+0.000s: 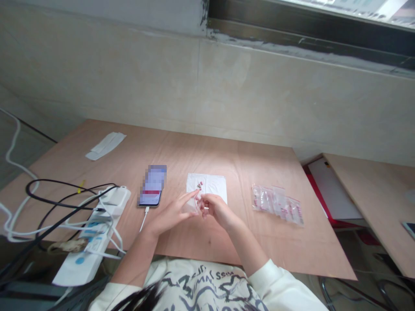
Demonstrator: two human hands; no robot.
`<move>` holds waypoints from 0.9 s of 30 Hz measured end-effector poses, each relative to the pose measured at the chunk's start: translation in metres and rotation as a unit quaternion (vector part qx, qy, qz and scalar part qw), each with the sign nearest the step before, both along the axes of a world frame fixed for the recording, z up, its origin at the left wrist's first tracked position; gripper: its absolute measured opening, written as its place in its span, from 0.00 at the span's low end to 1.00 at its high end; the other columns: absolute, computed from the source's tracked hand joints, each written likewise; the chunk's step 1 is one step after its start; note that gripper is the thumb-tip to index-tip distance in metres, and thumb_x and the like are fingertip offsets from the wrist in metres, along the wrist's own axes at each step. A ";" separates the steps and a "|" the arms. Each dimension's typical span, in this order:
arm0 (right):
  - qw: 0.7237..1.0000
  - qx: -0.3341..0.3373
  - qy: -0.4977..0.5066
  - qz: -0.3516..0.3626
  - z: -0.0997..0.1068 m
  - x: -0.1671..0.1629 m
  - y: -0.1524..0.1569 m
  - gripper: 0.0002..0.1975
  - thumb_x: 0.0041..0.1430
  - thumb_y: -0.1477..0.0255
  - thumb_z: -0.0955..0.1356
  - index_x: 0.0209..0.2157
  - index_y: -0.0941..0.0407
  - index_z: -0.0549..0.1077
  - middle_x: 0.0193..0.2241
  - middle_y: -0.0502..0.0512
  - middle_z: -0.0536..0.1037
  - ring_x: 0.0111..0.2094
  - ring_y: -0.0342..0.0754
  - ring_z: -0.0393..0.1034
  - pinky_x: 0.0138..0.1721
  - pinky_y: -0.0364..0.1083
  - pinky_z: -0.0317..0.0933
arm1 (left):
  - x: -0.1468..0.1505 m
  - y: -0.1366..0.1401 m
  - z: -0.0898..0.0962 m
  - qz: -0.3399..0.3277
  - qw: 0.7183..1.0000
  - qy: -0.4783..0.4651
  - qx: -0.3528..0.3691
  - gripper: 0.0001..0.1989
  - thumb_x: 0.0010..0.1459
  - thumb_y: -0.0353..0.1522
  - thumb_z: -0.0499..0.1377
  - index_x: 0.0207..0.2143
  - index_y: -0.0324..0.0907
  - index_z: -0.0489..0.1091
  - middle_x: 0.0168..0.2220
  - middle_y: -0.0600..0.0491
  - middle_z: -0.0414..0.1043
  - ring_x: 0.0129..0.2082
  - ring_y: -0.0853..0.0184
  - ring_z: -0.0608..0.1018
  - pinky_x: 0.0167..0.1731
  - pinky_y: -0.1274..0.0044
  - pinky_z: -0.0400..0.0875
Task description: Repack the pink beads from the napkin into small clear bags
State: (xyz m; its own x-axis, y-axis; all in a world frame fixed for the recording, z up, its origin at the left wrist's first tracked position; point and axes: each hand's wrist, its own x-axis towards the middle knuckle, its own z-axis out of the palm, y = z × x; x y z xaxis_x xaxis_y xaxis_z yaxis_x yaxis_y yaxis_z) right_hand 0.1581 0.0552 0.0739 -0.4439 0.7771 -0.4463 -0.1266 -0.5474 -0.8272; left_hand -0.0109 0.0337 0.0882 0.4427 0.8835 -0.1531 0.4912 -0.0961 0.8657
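Observation:
My left hand point(173, 213) reaches over the near edge of a white sheet point(214, 183), its index finger stretched out and its thumb apart. The fingertips lie close to a few tiny red and dark pieces point(200, 185) on the sheet. Beside it, the fingers of my right hand point(215, 209) are curled together in a pinch. Between the hands is a small see-through item point(193, 205) with a pinkish edge, perhaps a plastic bag; its shape is partly hidden by the fingers.
Several clear plastic bags point(277, 204) with small pink-red contents overlap at the right. A phone point(153, 185) on a white cable lies left of the sheet. Further left are a power strip point(97, 233) with tangled cords and a folded white paper item point(106, 145). Another table point(372, 185) stands right.

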 end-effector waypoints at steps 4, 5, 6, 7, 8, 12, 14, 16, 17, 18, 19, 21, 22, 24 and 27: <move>0.974 0.096 -0.188 -0.088 -0.021 -0.001 0.028 0.12 0.47 0.62 0.62 0.23 0.57 0.63 0.20 0.49 0.66 0.19 0.40 0.58 0.22 0.42 0.56 | -0.009 0.016 -0.019 0.046 0.998 0.029 0.028 0.30 0.47 0.39 0.58 0.53 0.47 0.55 0.50 0.49 0.61 0.51 0.61 0.62 0.52 0.68 0.55; 0.949 0.147 -0.257 -0.110 -0.027 -0.002 0.035 0.10 0.45 0.64 0.64 0.23 0.57 0.64 0.22 0.49 0.66 0.21 0.41 0.60 0.25 0.42 0.56 | -0.010 0.019 -0.024 0.046 0.998 0.038 0.028 0.30 0.46 0.39 0.58 0.52 0.46 0.55 0.50 0.49 0.61 0.51 0.60 0.63 0.51 0.68 0.55; 0.921 0.192 -0.317 -0.118 -0.033 -0.003 0.042 0.08 0.44 0.67 0.64 0.24 0.57 0.65 0.23 0.50 0.67 0.24 0.42 0.61 0.28 0.43 0.57 | -0.011 0.022 -0.028 0.044 0.998 0.045 0.028 0.30 0.46 0.40 0.58 0.52 0.46 0.55 0.49 0.48 0.61 0.50 0.60 0.63 0.50 0.68 0.56; 0.896 0.229 -0.363 -0.114 -0.038 -0.005 0.048 0.06 0.44 0.70 0.65 0.24 0.57 0.65 0.24 0.51 0.67 0.27 0.44 0.62 0.31 0.44 0.57 | -0.012 0.024 -0.031 0.043 0.997 0.051 0.028 0.31 0.46 0.40 0.58 0.52 0.45 0.54 0.49 0.48 0.61 0.50 0.60 0.63 0.50 0.68 0.56; 0.878 0.255 -0.393 -0.101 -0.043 -0.006 0.053 0.04 0.44 0.72 0.65 0.25 0.58 0.66 0.25 0.52 0.68 0.29 0.45 0.62 0.33 0.44 0.56 | -0.012 0.025 -0.034 0.042 0.997 0.058 0.030 0.31 0.46 0.41 0.57 0.52 0.45 0.54 0.48 0.47 0.61 0.49 0.60 0.63 0.49 0.68 0.57; 0.857 0.273 -0.435 -0.047 -0.053 -0.011 0.063 0.01 0.45 0.75 0.64 0.23 0.58 0.67 0.25 0.54 0.68 0.31 0.45 0.63 0.34 0.44 0.56 | -0.010 0.028 -0.042 0.048 0.993 0.091 0.058 0.29 0.48 0.41 0.55 0.52 0.42 0.53 0.46 0.46 0.62 0.48 0.59 0.65 0.48 0.68 0.58; 0.855 0.271 -0.442 -0.031 -0.055 -0.012 0.064 0.02 0.46 0.75 0.65 0.23 0.58 0.67 0.25 0.54 0.69 0.30 0.45 0.63 0.33 0.43 0.56 | -0.009 0.029 -0.044 0.054 0.990 0.103 0.075 0.28 0.49 0.40 0.55 0.52 0.41 0.53 0.45 0.45 0.62 0.47 0.59 0.65 0.47 0.68 0.58; 0.852 0.276 -0.444 -0.021 -0.056 -0.010 0.065 0.02 0.46 0.75 0.65 0.24 0.58 0.67 0.26 0.54 0.69 0.30 0.45 0.63 0.32 0.43 0.56 | -0.008 0.031 -0.045 0.059 0.988 0.111 0.086 0.27 0.49 0.39 0.55 0.51 0.40 0.53 0.44 0.45 0.63 0.47 0.59 0.65 0.47 0.68 0.59; 0.851 0.281 -0.443 -0.015 -0.055 -0.009 0.065 0.01 0.46 0.75 0.65 0.24 0.59 0.68 0.26 0.55 0.69 0.31 0.45 0.64 0.32 0.43 0.56 | -0.008 0.031 -0.045 0.061 0.988 0.116 0.087 0.27 0.49 0.39 0.55 0.51 0.39 0.54 0.44 0.45 0.63 0.46 0.59 0.65 0.46 0.67 0.59; 0.850 0.287 -0.442 -0.009 -0.055 -0.008 0.065 0.01 0.47 0.75 0.65 0.25 0.59 0.68 0.27 0.55 0.69 0.31 0.45 0.64 0.33 0.43 0.56 | -0.007 0.032 -0.045 0.062 0.987 0.119 0.086 0.28 0.49 0.39 0.55 0.51 0.39 0.54 0.43 0.45 0.63 0.46 0.58 0.66 0.46 0.67 0.59; 0.848 0.295 -0.440 -0.003 -0.055 -0.008 0.064 0.01 0.47 0.76 0.65 0.25 0.59 0.68 0.27 0.55 0.69 0.31 0.45 0.64 0.33 0.43 0.56 | -0.007 0.033 -0.045 0.063 0.987 0.123 0.084 0.28 0.49 0.40 0.55 0.51 0.38 0.54 0.43 0.44 0.64 0.45 0.58 0.66 0.45 0.67 0.60; 0.843 0.310 -0.440 0.010 -0.055 -0.006 0.064 0.01 0.47 0.76 0.64 0.25 0.59 0.68 0.28 0.55 0.69 0.31 0.45 0.63 0.34 0.43 0.56 | -0.006 0.033 -0.045 0.066 0.986 0.128 0.081 0.29 0.48 0.40 0.55 0.50 0.37 0.54 0.41 0.44 0.65 0.43 0.58 0.67 0.44 0.67 0.61; 0.839 0.317 -0.442 0.015 -0.055 -0.006 0.063 0.01 0.48 0.77 0.64 0.25 0.59 0.68 0.28 0.55 0.69 0.31 0.45 0.63 0.35 0.44 0.56 | -0.005 0.033 -0.046 0.067 0.986 0.132 0.082 0.29 0.48 0.41 0.56 0.50 0.37 0.55 0.41 0.44 0.65 0.43 0.58 0.67 0.44 0.67 0.61; 0.832 0.328 -0.447 0.023 -0.055 -0.005 0.062 0.02 0.48 0.78 0.63 0.25 0.58 0.67 0.28 0.55 0.69 0.32 0.45 0.63 0.35 0.44 0.56 | -0.004 0.033 -0.048 0.071 0.983 0.142 0.087 0.28 0.47 0.41 0.56 0.48 0.39 0.56 0.42 0.45 0.65 0.44 0.57 0.67 0.44 0.67 0.61; 0.828 0.338 -0.446 0.021 -0.056 -0.003 0.061 0.03 0.48 0.78 0.62 0.25 0.58 0.67 0.27 0.55 0.69 0.31 0.45 0.62 0.35 0.44 0.56 | -0.002 0.034 -0.050 0.081 0.979 0.159 0.099 0.25 0.46 0.41 0.57 0.46 0.41 0.58 0.43 0.46 0.65 0.45 0.57 0.67 0.44 0.68 0.60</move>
